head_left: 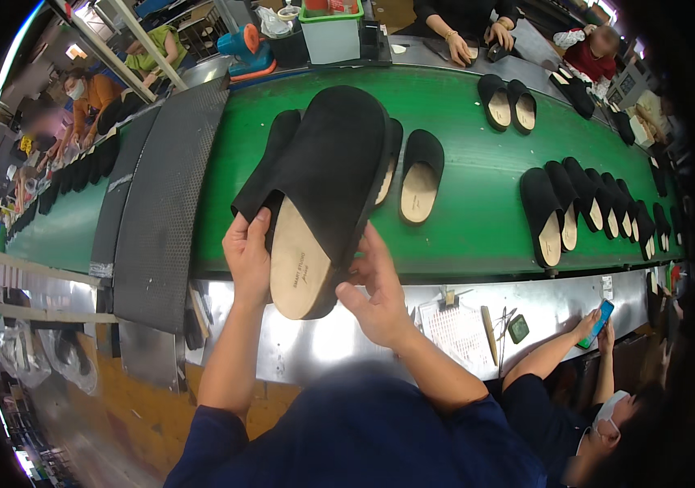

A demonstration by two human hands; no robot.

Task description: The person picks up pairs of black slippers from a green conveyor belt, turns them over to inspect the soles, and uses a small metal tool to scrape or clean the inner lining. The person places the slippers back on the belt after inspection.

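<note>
A black slip-on clog (pixel 331 146) with a tan insole is held up before me, toe pointing away and heel toward me. My left hand (pixel 248 254) grips its left edge, thumb on the upper by the opening. At the right edge near the heel, my right hand (pixel 376 289) curls its fingers against the side, its thumb by the sole; some fingertips are hidden. Behind the raised clog, other black footwear is partly covered. One matching clog (pixel 421 177) lies just right of it on the green conveyor belt (pixel 461 220).
Several black clogs (pixel 560 213) line the belt's right side; a pair (pixel 498 106) lies farther back. A steel ledge (pixel 364 342) holds a paper sheet (pixel 457 333) and small tools. Beyond stand a green-rimmed bin (pixel 333 41) and co-workers. At right, a person holds a phone (pixel 596 324).
</note>
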